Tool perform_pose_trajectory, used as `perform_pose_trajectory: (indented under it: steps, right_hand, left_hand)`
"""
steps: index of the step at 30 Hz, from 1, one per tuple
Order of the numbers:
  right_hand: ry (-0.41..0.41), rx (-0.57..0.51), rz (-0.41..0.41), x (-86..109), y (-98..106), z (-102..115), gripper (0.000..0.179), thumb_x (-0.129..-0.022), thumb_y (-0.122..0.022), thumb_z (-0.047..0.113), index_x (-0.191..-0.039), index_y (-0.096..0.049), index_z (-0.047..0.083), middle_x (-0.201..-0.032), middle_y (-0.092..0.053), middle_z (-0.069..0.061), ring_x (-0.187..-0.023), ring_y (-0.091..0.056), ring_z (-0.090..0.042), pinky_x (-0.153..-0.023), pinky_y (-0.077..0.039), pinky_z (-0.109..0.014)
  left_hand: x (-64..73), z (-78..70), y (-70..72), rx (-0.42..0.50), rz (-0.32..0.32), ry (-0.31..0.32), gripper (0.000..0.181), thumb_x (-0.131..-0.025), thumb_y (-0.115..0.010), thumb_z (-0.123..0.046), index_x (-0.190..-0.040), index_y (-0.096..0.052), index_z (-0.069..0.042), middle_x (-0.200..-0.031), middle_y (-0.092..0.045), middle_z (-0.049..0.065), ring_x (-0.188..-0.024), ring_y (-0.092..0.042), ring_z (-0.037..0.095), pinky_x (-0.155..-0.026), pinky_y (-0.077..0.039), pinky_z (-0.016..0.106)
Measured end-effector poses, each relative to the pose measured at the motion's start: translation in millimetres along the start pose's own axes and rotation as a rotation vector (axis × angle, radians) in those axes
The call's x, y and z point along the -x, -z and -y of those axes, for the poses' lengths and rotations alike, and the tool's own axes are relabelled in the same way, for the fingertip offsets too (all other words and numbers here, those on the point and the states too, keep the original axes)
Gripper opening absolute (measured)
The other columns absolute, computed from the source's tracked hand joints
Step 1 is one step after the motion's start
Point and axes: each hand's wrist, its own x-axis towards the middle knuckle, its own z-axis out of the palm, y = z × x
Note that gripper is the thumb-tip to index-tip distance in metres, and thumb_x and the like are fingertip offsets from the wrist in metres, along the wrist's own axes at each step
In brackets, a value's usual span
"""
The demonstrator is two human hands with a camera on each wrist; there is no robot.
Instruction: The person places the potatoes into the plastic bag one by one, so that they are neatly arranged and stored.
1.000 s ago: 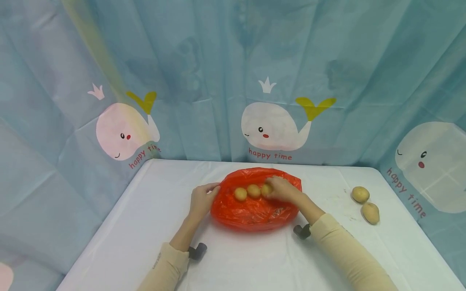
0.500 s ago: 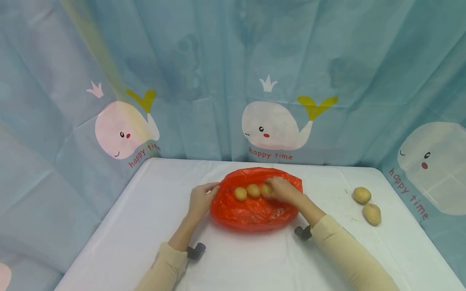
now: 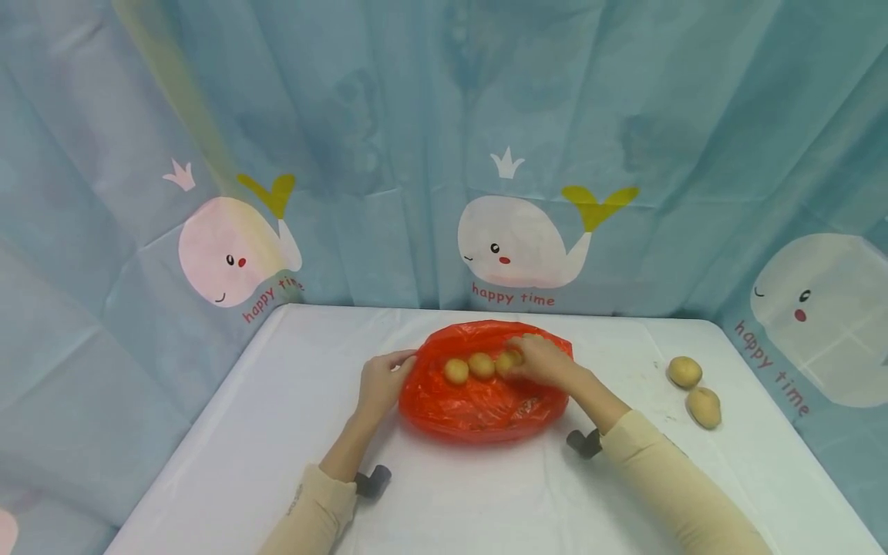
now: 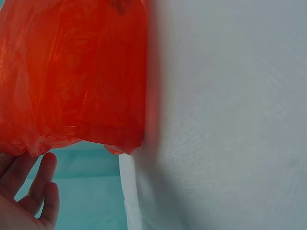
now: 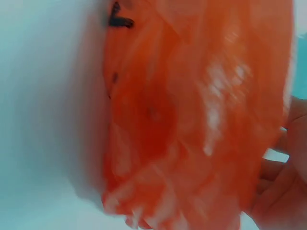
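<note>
A red plastic bag (image 3: 479,405) lies on the table with its mouth spread open. Three potatoes sit in a row at the mouth: a left potato (image 3: 456,371), a middle potato (image 3: 482,365) and a right potato (image 3: 506,361). My right hand (image 3: 543,361) grips the right potato from above and partly covers it. At the left rim my left hand (image 3: 378,383) pinches the bag's edge. In the left wrist view some of its fingers (image 4: 41,184) hang below the red film. The right wrist view is blurred; the bag hides part of the right hand (image 5: 288,177).
Two more potatoes, an upper potato (image 3: 684,371) and a lower potato (image 3: 704,407), lie at the right side of the white table (image 3: 472,501). A blue curtain (image 3: 388,154) printed with whales hangs behind and at both sides.
My right hand and forearm have shifted slightly to the right, along with the right potato. The left hand keeps its place on the bag's rim.
</note>
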Motion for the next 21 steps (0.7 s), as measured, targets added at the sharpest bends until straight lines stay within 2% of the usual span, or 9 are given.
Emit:
perform_pose_trajectory:
  steps: [7,11,21]
  right_hand:
    - [0.004,-0.006,-0.010,13.7,24,0,0.051,-0.087,-0.073,0.024,-0.131,-0.058,0.003,-0.129,-0.064,-0.015,-0.121,-0.057,-0.034,-0.104,-0.047,-0.053]
    - [0.005,-0.012,-0.014,22.5,36,-2,0.051,-0.088,-0.072,0.023,-0.132,-0.057,0.001,-0.129,-0.062,-0.018,-0.120,-0.057,-0.037,-0.101,-0.048,-0.054]
    - [-0.021,-0.061,-0.064,43.5,61,-23,0.051,-0.088,-0.071,0.025,-0.131,-0.057,0.002,-0.128,-0.062,-0.020,-0.115,-0.059,-0.038,-0.089,-0.057,-0.048]
  left_hand:
    - [2.0,-1.2,1.1,-0.002,0.006,0.017,0.029,-0.096,-0.061,-0.030,-0.117,-0.072,-0.014,-0.115,-0.073,0.005,-0.118,-0.062,0.026,-0.101,-0.050,0.050]
    - [1.5,-1.4,1.4,-0.004,0.009,0.013,0.029,-0.096,-0.061,-0.029,-0.118,-0.072,-0.014,-0.116,-0.073,0.005,-0.119,-0.062,0.026,-0.101,-0.050,0.050]
    - [1.5,-0.6,0.0,0.014,0.013,0.010,0.029,-0.096,-0.061,-0.030,-0.117,-0.072,-0.014,-0.115,-0.073,0.006,-0.119,-0.062,0.027,-0.101,-0.050,0.050]
